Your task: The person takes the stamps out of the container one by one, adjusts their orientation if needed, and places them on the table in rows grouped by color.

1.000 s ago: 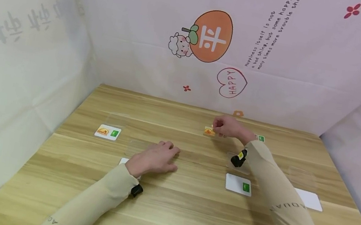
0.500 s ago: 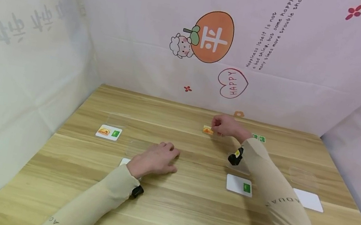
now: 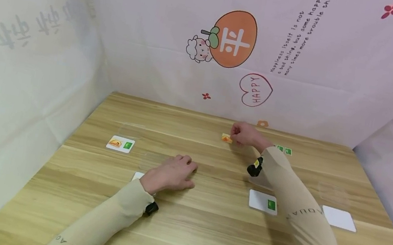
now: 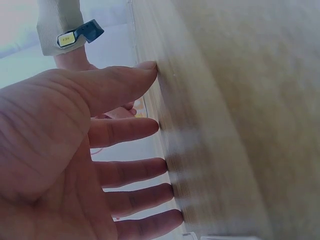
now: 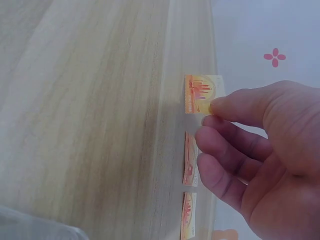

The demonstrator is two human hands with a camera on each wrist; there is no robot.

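Observation:
My right hand [image 3: 247,134] is at the back of the table, its thumb and fingertips pinching the edge of an orange stamp [image 5: 200,94]. In the right wrist view the stamp's printed face shows beside the thumb, and two more orange stamps, one nearer [image 5: 190,162] and one farther down [image 5: 188,215], lie in a row beneath the fingers. My left hand [image 3: 171,173] rests on the table with its fingertips touching the wood. In the left wrist view its fingers are spread and nearly straight, with nothing held. The left wrist partly covers a white card [image 3: 136,176].
Several green stamps [image 3: 288,151] lie right of my right wrist. A white card with orange and green stamps [image 3: 120,144] lies at left; another with a green stamp [image 3: 263,202] and a blank one [image 3: 339,219] lie at right. Clear plastic sheets [image 3: 131,130] lie behind cards.
My right hand has shifted slightly left and toward the back wall, and the pinched orange stamp has moved with it. The left hand stays in place. The head view has shifted a little.

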